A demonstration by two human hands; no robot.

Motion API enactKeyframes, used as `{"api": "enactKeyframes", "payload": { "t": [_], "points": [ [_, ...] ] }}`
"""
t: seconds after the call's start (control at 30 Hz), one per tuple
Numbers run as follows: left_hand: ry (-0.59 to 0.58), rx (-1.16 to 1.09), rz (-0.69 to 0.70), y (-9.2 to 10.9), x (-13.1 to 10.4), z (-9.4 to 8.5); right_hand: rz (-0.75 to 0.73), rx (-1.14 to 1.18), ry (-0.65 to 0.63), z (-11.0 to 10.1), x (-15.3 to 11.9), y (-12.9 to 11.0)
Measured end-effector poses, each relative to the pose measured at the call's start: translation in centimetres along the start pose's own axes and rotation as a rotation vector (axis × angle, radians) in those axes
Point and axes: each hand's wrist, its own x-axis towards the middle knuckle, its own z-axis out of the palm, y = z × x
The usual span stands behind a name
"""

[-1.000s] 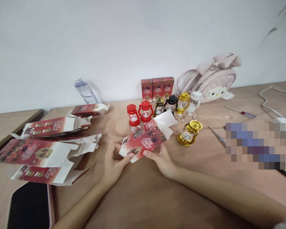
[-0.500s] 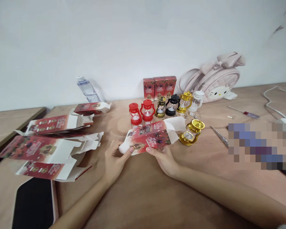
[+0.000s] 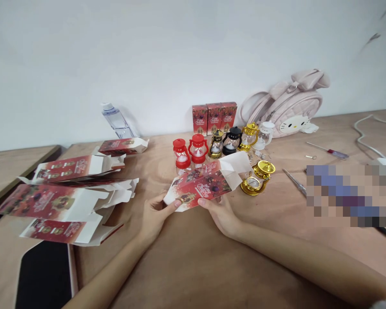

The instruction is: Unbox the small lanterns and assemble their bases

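A red printed cardboard box [image 3: 209,184] with white inner flaps is held between both hands above the table. My left hand [image 3: 159,214] grips its left end, thumb on the printed face. Closed on the lower right part is my right hand [image 3: 220,214], its thumb on the front and its other fingers mostly hidden behind. White flaps stand out at the box's right end. Just beyond it are two red mini lanterns [image 3: 198,148], and a gold lantern [image 3: 258,177] leans tilted to the right of the box.
Flattened red boxes [image 3: 56,199] lie on the left, above a phone [image 3: 43,274]. Behind are a bottle [image 3: 117,120], three upright boxes [image 3: 214,119], several lanterns [image 3: 232,141] and a pink bag [image 3: 296,113]. Screwdrivers [image 3: 336,153] and a white cable [image 3: 362,135] lie right.
The box's left flap has been folded in closer to the box end under my left hand. The right-end flaps have shifted slightly. Both hands keep their hold.
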Motion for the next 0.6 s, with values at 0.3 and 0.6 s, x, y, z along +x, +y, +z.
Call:
{"api": "enactKeyframes", "payload": {
  "t": [0.3, 0.6],
  "points": [
    [-0.055, -0.137, -0.055, 0.09, 0.47, -0.41, -0.001, -0.028, -0.038, -0.13, -0.13, 0.04],
    [0.065, -0.272, -0.027, 0.22, 0.53, -0.3, 0.018, -0.049, -0.003, 0.03, 0.03, -0.11]
  ]
}}
